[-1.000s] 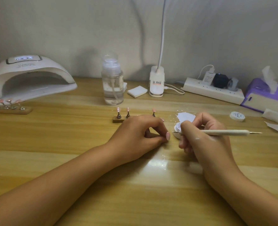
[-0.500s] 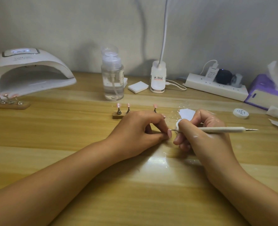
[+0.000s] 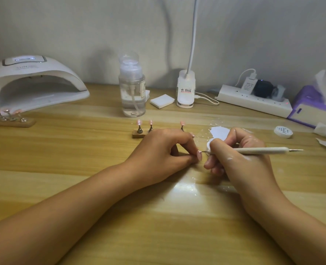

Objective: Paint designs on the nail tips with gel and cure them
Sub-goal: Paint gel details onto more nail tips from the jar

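Observation:
My left hand (image 3: 164, 152) rests on the wooden table and pinches a pink nail tip (image 3: 199, 155) between thumb and forefinger. My right hand (image 3: 238, 155) grips a white dotting pen (image 3: 261, 150) lying almost level, its fine metal point touching the nail tip. Behind my left hand a small wooden holder (image 3: 138, 134) carries more pink nail tips on metal stands. A white gel pot (image 3: 209, 145) sits partly hidden behind my right fingers. The white curing lamp (image 3: 32, 83) stands at the far left with its display lit.
A second wooden holder with nail tips (image 3: 9, 119) lies before the lamp. A clear pump bottle (image 3: 132, 88), white pads (image 3: 162, 101), a desk lamp base (image 3: 185, 90), a power strip (image 3: 253, 101), a purple tissue box (image 3: 315, 106) and a small jar (image 3: 283, 131) line the back.
My right hand moved left, bringing the pen point from the gel pot onto the nail tip held in my left hand. The view shifted slightly.

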Demonstrator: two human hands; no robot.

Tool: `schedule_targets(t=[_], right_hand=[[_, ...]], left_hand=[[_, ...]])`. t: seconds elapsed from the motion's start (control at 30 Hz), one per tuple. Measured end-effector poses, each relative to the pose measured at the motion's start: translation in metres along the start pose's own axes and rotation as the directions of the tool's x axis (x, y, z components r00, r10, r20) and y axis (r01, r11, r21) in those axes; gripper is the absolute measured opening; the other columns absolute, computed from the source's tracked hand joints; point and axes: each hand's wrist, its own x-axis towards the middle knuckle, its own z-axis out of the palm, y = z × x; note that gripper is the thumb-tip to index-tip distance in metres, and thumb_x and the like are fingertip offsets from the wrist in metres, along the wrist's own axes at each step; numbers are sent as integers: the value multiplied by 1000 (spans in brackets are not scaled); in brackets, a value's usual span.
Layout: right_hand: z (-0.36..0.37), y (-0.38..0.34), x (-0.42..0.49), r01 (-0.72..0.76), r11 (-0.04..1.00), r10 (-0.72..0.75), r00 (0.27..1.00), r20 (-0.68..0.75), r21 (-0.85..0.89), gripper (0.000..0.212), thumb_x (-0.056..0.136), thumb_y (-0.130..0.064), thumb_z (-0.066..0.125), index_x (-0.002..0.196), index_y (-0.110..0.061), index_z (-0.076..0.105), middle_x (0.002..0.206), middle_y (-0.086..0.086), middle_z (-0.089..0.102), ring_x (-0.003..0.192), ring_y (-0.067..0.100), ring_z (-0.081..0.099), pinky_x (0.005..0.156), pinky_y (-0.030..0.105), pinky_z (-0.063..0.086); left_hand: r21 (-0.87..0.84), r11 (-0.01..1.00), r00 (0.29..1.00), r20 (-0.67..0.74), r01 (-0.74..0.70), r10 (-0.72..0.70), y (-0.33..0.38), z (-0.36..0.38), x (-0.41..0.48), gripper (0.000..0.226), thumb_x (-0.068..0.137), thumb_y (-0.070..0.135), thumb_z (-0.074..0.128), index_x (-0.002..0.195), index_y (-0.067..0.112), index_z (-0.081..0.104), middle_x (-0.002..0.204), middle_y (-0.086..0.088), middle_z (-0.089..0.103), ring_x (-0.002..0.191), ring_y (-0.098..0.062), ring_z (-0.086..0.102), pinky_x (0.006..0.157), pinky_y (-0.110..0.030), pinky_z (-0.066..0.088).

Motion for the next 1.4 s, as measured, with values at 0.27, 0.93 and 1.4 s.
schedule_targets(t=[0.27, 0.93, 1.4], right_hand=[[-2, 2, 0, 23, 1000, -23, 1000, -2, 1, 29, 79, -8, 65, 61, -19, 43, 54, 14, 66, 40, 15, 53, 42, 22, 42], [-1, -4, -3, 3, 999, 0, 998, -55, 49, 26, 81, -4, 61, 64, -14, 45, 49, 12, 63, 36, 12, 48, 39, 18, 39], [0, -1, -2, 12, 999, -12, 1000, 2, -34, 21, 66, -20, 61, 52, -22, 45, 50, 14, 64, 38, 16, 48, 40, 21, 40]], left_hand=[[3, 1000, 1000, 10, 7, -7, 1, -1, 0, 7, 79, 10, 80, 79, 15, 75, 64, 25, 54, 64, 26, 49, 56, -5, 31], [17, 1000, 1000, 4, -11, 11, 1, -1, 0, 12, 79, 12, 81, 78, 21, 73, 64, 26, 54, 65, 27, 48, 56, -4, 31], [-20, 998, 997, 47, 62, -61, 0, -2, 0, 18, 81, 17, 79, 79, 32, 71, 71, 31, 61, 54, -3, 53, 56, -10, 33]])
